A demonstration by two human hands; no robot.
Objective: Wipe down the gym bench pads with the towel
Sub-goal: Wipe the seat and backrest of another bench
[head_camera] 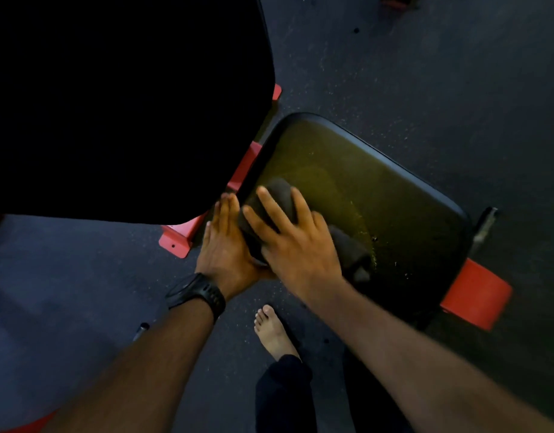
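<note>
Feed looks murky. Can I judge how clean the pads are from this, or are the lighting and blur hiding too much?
Head view: dim overall; the back pad is crushed to flat black, with no surface detail; the seat pad catches a yellowish sheen that shows specks; the right hand and towel are slightly motion-blurred.

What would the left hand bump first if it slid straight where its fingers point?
The left hand would probably meet the black back pad just ahead; depth is unclear, maybe the red frame beneath.

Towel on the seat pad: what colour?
The towel is plain dark grey; the head view shows it best.
</note>
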